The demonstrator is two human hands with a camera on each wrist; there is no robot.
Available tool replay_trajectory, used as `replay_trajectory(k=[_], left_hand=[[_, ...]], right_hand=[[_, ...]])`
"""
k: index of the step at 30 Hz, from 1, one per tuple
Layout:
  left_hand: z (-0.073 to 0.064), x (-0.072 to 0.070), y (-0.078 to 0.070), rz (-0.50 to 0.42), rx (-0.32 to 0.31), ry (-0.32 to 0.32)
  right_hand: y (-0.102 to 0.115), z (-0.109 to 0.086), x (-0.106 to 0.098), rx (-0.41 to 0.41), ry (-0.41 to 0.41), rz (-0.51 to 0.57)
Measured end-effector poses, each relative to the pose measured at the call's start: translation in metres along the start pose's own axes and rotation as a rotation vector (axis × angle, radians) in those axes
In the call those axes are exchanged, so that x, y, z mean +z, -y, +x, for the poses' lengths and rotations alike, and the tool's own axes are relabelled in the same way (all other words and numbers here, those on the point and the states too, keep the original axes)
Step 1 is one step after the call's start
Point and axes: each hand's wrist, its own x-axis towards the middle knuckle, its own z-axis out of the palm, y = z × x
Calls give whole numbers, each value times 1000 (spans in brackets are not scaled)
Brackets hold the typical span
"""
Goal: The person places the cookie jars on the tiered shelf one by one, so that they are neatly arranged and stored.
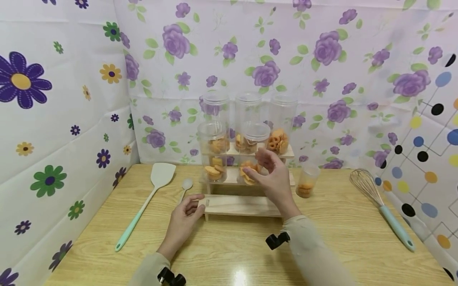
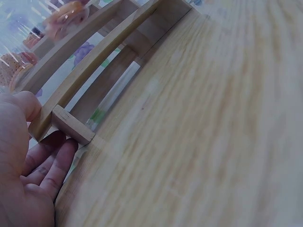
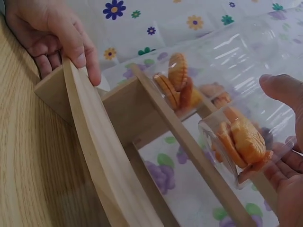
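Note:
A three-tier wooden rack [image 1: 243, 205] stands on the table. My left hand [image 1: 187, 214] grips the left end of its lowest step, thumb on top and fingers curled beneath, as the left wrist view shows. My right hand [image 1: 273, 178] holds a clear plastic jar [image 3: 241, 142] with orange cookies in its bottom, thumb on one side and fingers on the other. That jar leans slightly to the right at the middle step. Beside it on this step stands another clear jar [image 1: 213, 153] of cookies. Behind, three taller jars [image 1: 284, 123] line the top step.
A small clear cup [image 1: 307, 180] with cookies stands right of the rack. Farther right lies a whisk [image 1: 383, 208] with a light green handle. On the left are a white spatula [image 1: 162, 174] and a small spoon [image 1: 187, 184]. Patterned cloth hangs around the table.

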Motion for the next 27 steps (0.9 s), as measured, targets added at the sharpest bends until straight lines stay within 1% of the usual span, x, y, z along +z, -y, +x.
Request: replay_trajectory(k=[5, 8, 11, 21, 27], left_hand=[[0, 1, 0, 1, 1, 0], [0, 0, -1, 1, -1, -4], [0, 0, -1, 5, -4, -6], [-1, 0, -3, 10, 5, -10], [-1, 0, -2, 9, 5, -12]], right_hand=[[-1, 2, 13, 26, -1, -10], [-1, 2, 18, 42, -5, -30], [-2, 2, 22, 42, -11, -52], [-2, 1, 24, 12, -24, -102], [-1, 0, 23, 41, -11, -125]])
